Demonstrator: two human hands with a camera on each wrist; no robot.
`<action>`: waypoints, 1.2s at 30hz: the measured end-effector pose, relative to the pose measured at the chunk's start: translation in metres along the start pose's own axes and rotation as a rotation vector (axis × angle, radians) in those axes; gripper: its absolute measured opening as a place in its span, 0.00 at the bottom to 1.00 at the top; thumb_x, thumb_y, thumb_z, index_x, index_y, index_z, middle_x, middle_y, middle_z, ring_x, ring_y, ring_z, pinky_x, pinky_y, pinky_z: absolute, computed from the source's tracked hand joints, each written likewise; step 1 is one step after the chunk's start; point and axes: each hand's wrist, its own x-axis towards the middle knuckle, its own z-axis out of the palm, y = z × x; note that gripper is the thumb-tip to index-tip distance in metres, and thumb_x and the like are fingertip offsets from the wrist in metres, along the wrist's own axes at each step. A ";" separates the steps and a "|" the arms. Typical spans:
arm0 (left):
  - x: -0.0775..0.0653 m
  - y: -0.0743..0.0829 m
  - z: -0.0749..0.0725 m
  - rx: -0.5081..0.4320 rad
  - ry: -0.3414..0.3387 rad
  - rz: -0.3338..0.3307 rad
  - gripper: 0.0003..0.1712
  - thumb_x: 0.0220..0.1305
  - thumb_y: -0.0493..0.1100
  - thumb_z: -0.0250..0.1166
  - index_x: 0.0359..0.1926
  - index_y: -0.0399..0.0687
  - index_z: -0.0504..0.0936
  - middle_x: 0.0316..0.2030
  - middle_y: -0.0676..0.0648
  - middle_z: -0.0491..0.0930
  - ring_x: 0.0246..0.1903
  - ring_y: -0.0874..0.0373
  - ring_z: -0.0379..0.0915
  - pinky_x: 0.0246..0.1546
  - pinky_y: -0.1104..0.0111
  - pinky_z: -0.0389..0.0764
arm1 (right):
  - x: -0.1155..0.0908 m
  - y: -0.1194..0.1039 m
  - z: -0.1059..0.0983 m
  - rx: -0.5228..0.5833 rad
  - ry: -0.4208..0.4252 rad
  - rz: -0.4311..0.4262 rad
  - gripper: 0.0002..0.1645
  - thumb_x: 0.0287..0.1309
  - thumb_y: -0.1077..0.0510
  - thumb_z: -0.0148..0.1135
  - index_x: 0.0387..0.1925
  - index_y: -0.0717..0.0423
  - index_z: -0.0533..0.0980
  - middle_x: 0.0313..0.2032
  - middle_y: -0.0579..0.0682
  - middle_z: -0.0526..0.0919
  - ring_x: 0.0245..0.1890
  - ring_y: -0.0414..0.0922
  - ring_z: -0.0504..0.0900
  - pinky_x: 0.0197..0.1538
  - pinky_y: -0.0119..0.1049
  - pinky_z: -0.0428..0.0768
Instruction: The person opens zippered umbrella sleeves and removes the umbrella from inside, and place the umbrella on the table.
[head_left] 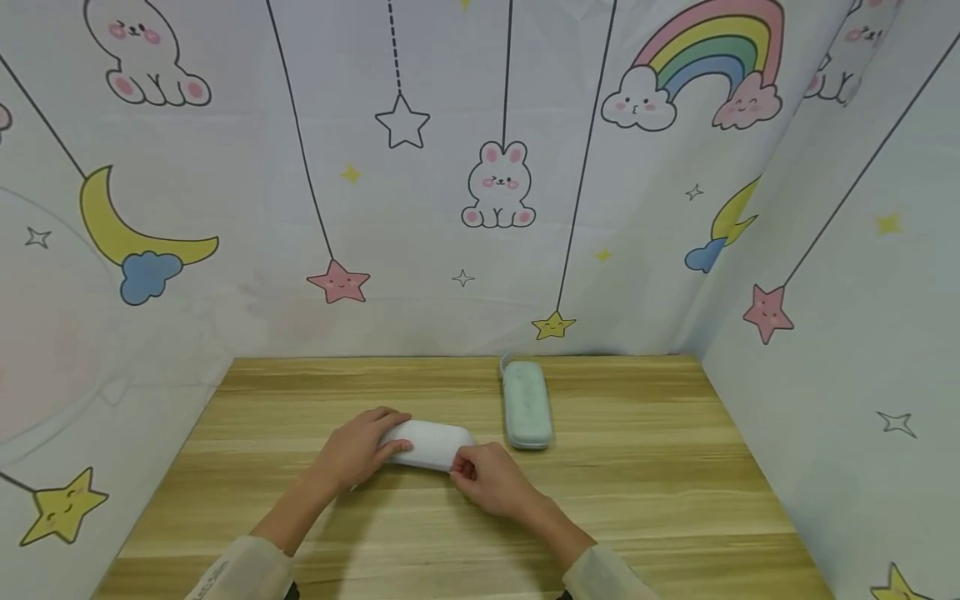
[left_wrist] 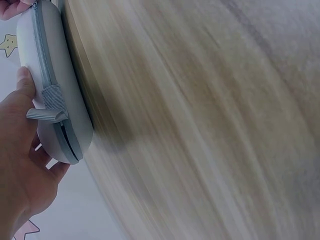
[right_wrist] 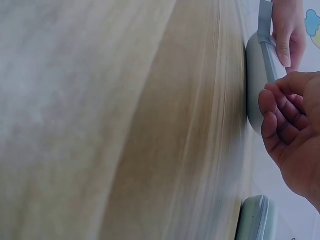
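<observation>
A white hard case [head_left: 431, 444] with a grey zipper [left_wrist: 42, 47] lies on the wooden table. My left hand [head_left: 362, 448] grips the case's left end, thumb on the near side of the top and fingers around the far side. A grey fabric loop [left_wrist: 47, 115] sticks out by that end, where the zipper edges show a narrow dark gap. At the right end, my right hand [head_left: 495, 481] pinches at the zipper line between thumb and index finger, its other fingers curled. Those fingertips [right_wrist: 272, 90] mostly hide the zipper pull.
A pale green zippered case [head_left: 528, 406] with a strap loop at its far end lies behind and right of the white one. The wooden table [head_left: 637, 500] meets a white cartoon-printed cloth [head_left: 427, 217] at the back and both sides.
</observation>
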 end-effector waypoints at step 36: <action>-0.017 0.007 0.000 0.039 0.028 0.092 0.36 0.76 0.67 0.60 0.71 0.49 0.79 0.57 0.49 0.81 0.53 0.51 0.82 0.50 0.52 0.85 | 0.033 0.017 -0.015 -0.346 0.185 0.082 0.10 0.65 0.64 0.68 0.28 0.50 0.79 0.24 0.41 0.78 0.24 0.37 0.75 0.29 0.32 0.75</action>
